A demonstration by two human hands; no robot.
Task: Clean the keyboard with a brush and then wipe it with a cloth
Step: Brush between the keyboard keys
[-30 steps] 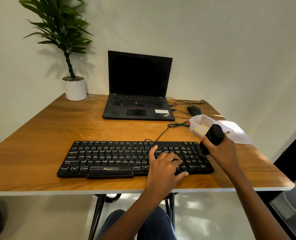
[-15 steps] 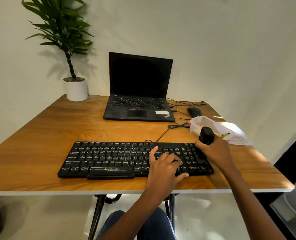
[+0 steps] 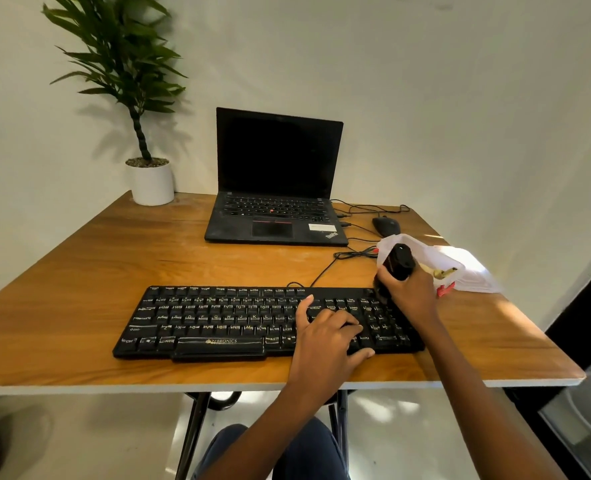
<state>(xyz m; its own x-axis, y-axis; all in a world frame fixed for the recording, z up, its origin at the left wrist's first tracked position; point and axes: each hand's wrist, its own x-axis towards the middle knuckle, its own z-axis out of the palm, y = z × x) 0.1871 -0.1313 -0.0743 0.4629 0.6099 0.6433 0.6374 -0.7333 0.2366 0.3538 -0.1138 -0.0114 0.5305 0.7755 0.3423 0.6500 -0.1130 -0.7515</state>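
- The wooden desk (image 3: 114, 265) carries everything here and stands against a pale wall.
- A potted plant (image 3: 152, 183) in a white pot stands at the desk's far left corner.
- A black laptop (image 3: 276, 188) sits open at the middle of the far edge, its screen dark.
- The black keyboard (image 3: 217, 317) lies along the near edge, with its cable running away toward the laptop.
- A clear plastic box (image 3: 460, 268) with pale contents sits near the right edge, just behind my right hand.
- My left hand (image 3: 325, 336) rests on the right half of the keyboard. Its fingers are spread and only lightly bent over the keys, gripping nothing.
- My right hand (image 3: 411, 292) is over the keyboard's far right corner, its fingers clamped round the brush.
- The brush (image 3: 396, 261) is black and tilts up away from me, with its lower end down at the keys of that corner.
- A dark mouse (image 3: 385, 226) lies to the right of the laptop.
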